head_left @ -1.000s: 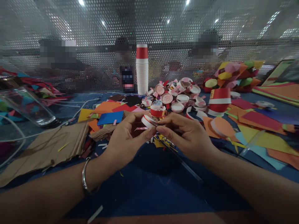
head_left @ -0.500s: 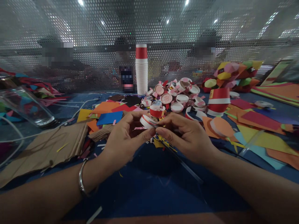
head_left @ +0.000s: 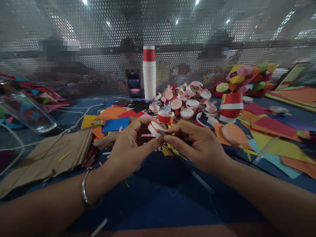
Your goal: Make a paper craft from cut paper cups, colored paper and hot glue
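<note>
Between my two hands is a small white piece of a paper cup (head_left: 155,129), a shallow ring with a thin red stripe. My left hand (head_left: 133,143) holds its left side between the thumb and bent fingers. At its lower right edge, the thumb and forefinger of my right hand (head_left: 197,144) are pinched together on it; a thin dark sliver shows by these fingertips. Just behind the held piece stands a red and white cut cup piece (head_left: 165,117). Below my right hand a long clear stick (head_left: 201,180) lies on the blue table (head_left: 158,204).
Behind my hands are a heap of cut cup bottoms (head_left: 187,113) and a tall stack of paper cups (head_left: 149,79). An upturned red cup (head_left: 230,107) and coloured paper (head_left: 283,148) lie right. Left are corrugated cardboard (head_left: 54,154), a glass (head_left: 34,112) and a white cable (head_left: 67,131).
Hardly anything differs. Both hands keep their hold on the cup piece, and the whole view has shifted very slightly.
</note>
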A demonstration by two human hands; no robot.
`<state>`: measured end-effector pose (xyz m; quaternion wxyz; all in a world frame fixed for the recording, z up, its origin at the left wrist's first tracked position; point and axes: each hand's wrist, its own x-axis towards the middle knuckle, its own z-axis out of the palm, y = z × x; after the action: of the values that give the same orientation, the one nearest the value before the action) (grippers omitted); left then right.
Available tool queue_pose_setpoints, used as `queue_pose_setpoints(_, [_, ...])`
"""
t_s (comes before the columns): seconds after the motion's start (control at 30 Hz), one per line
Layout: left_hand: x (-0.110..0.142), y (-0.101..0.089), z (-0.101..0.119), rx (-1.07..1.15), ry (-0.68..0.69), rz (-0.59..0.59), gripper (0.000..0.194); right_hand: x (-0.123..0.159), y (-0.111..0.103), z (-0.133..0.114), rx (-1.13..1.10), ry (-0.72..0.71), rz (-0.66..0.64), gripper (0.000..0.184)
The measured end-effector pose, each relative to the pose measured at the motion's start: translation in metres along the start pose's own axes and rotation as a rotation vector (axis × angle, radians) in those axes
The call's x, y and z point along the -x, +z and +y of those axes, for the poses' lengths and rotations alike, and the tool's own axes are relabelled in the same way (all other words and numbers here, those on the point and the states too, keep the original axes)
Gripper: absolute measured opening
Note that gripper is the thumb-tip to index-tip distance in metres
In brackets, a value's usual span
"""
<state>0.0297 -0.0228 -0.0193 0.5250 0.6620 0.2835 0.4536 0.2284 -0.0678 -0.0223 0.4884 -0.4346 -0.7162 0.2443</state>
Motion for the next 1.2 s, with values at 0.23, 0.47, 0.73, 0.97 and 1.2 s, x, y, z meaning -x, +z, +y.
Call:
queue_pose_setpoints(0.23, [0.0005, -0.004, -0.004, 0.058, 0.037, -0.031, 0.037, 0.0005, 0.0009, -0.0026, -0.041, -0.007, -0.012, 0.026])
queue_pose_setpoints(0.47, [0.0013, -0.0002, -0.004, 0.053, 0.017, 0.006, 0.037, 0.0002, 0.001, -0.002, -0.025, 0.003, -0.004, 0.027])
queue_pose_setpoints(0.73, [0.0014, 0.0005, -0.0012, 0.034, 0.002, 0.027, 0.042, -0.0004, 0.0005, -0.0012, -0.016, -0.031, 0.011, 0.025])
queue_pose_setpoints(0.97, [0.0004, 0.0004, -0.0002, -0.007, 0.007, 0.024, 0.043, -0.0006, 0.001, 0.0, -0.039, -0.022, -0.01, 0.023])
queue_pose_setpoints(1.2, [0.0008, -0.0012, -0.0003, -0.004, 0.008, 0.036, 0.045, 0.0001, 0.0006, 0.0001, -0.023, -0.014, -0.008, 0.024])
